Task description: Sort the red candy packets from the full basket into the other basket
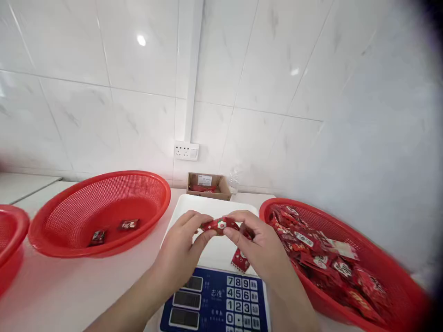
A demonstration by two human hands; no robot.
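Head view, looking down at a white counter (69, 286).

- Left hand (180, 251) and right hand (258, 249) meet over the scale's white pan (207, 207). Between them is one small red packet (219, 225). Each hand pinches an end with thumb and forefinger, and the other fingers are curled in. The packet lies roughly level, clear of the pan. Its print is too small to read beyond a white and green mark in the middle.
- A second red packet (240, 260) sits at 5 o'clock from the held one, half hidden under the right palm. Cannot tell whether it rests on the pan or hangs from the lower fingers.
- The scale's blue keypad panel (221, 299) is at 6 o'clock and cut off by the bottom edge. Its three display windows look dark, with no digits legible.
- At 9 o'clock is a red mesh basket (86, 198) with two dark red packets (128, 225) lying apart on its floor.
- Another red basket (10, 230) at far 9 o'clock is mostly out of frame.
- At 3 o'clock a third red basket (363, 244) holds a heap of packets (321, 263). Its near side is cut off and its far rim is blurred.
- At 12 o'clock a small cardboard box (208, 184) stands against the tiled wall. Something red is inside, but its shape is unclear.
- A wall socket (186, 151) is above the box.
- The right edge of the view is smeared and dark at the corners.
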